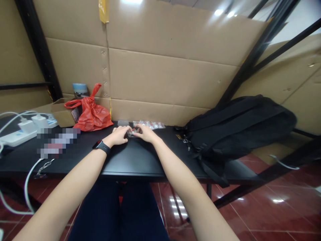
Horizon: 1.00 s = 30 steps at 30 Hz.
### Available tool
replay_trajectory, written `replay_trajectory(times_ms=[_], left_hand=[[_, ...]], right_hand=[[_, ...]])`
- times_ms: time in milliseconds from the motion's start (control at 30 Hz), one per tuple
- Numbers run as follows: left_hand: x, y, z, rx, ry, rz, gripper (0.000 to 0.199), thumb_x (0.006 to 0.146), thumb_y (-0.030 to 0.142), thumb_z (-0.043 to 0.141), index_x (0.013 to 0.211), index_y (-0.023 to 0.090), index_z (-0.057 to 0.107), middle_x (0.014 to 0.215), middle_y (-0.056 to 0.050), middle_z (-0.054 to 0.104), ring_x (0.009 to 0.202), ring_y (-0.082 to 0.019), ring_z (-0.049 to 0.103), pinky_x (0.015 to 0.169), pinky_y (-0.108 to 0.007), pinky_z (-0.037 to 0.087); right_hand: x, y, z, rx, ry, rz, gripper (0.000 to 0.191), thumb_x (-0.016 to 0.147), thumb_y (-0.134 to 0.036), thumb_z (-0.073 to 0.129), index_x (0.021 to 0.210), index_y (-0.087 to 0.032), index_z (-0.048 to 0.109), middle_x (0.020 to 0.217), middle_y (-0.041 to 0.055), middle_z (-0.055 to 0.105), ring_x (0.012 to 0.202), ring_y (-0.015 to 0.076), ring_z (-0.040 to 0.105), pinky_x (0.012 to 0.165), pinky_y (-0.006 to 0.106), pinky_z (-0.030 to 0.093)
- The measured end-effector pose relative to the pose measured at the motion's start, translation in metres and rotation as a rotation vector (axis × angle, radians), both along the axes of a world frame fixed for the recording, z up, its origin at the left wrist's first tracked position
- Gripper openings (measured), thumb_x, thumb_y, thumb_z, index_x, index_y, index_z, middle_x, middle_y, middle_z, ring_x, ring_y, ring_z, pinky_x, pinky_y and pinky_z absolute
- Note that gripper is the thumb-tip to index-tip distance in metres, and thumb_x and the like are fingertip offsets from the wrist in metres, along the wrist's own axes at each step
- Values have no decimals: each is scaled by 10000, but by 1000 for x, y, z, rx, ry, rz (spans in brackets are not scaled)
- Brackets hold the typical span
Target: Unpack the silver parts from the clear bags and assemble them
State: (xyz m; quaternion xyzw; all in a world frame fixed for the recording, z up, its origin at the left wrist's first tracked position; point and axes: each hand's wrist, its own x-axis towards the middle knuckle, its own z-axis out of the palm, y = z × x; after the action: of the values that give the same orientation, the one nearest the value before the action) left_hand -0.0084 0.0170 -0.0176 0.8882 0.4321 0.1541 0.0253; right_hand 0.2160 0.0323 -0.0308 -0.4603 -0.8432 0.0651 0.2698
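Near the back of the black table, my left hand (119, 135) and my right hand (145, 133) come together around a small clear plastic packet (132, 133) with a bit of red in it. The fingers of both hands are bent and pinch the packet from either side; its exact contents are too small to make out. Just behind my right hand lies a row of similar clear packets (156, 125) with red bits inside. A clear plastic box (123, 123) sits behind my left hand, against the cardboard wall.
A tied red plastic bag (94, 115), a cardboard box (61, 115) and a blue-lidded container (79, 88) stand at the left. Beyond them lies a white power strip (20, 137) with plugs and cables. A black backpack (240, 127) covers the right of the black table (135, 160).
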Motion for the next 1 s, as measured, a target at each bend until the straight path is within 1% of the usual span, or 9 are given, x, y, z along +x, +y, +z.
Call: replay_trajectory(times_ms=[100,233,300,467,567,700,767,833,1000], left_hand=[[2,5,-6,84,-62,79,476,749,254,615,1223,270,563,1198,-71,677,1132,-293,586,906,-412,419],[5,9,-12,114,-28,99,258,812,324,582,1049,262,661,1135,-65,703,1120,-293,588,937,-435,384],[7,9,-13,96,-6,94,274,801,325,584,1050,274,686,1160,-62,706,1147,-298,575,959,-449,368],[6,9,-11,42,25,97,430,761,378,610,1182,320,677,1341,-64,632,1258,-337,495,984,-489,361],[4,9,-11,36,14,102,450,764,433,631,1198,322,677,1337,-72,629,1255,-340,485,984,-494,364],[2,13,-13,44,-50,112,388,789,562,645,1058,297,734,1261,-68,668,1198,-325,515,964,-452,378],[1,16,-14,47,-103,140,319,852,540,593,935,280,759,1198,-54,698,1145,-301,543,936,-426,389],[1,19,-15,52,-146,176,336,905,487,529,825,264,767,1137,-45,724,1087,-282,563,895,-407,401],[7,20,-16,79,-144,248,317,856,424,557,682,237,745,990,-63,756,998,-292,575,848,-415,413]], right_hand=[[14,2,1,-16,65,42,343,868,-54,520,1160,-172,656,1013,72,724,931,174,661,879,292,476],[18,3,-1,-49,18,77,479,691,53,601,1096,-183,695,1061,61,723,996,191,656,894,289,480],[15,5,-4,-62,16,91,440,698,30,648,1073,-192,704,1049,50,730,982,186,663,900,294,482],[9,13,-11,-31,33,38,167,795,-116,717,942,-192,735,986,50,749,948,178,675,902,301,478],[9,14,-11,-43,67,-5,62,845,-166,687,869,-186,741,892,38,747,856,167,668,845,285,479],[11,10,-7,-105,121,-23,81,868,-206,668,851,-169,738,831,30,735,769,150,641,777,263,466],[10,8,-5,-122,133,-12,100,876,-208,653,834,-161,732,823,27,729,758,144,631,765,254,454],[9,7,-4,-128,141,-13,145,895,-225,623,812,-158,722,794,17,714,746,139,619,742,243,440],[-1,8,-5,-125,125,-109,297,938,-289,539,699,-170,670,731,21,678,722,144,603,685,236,410]])
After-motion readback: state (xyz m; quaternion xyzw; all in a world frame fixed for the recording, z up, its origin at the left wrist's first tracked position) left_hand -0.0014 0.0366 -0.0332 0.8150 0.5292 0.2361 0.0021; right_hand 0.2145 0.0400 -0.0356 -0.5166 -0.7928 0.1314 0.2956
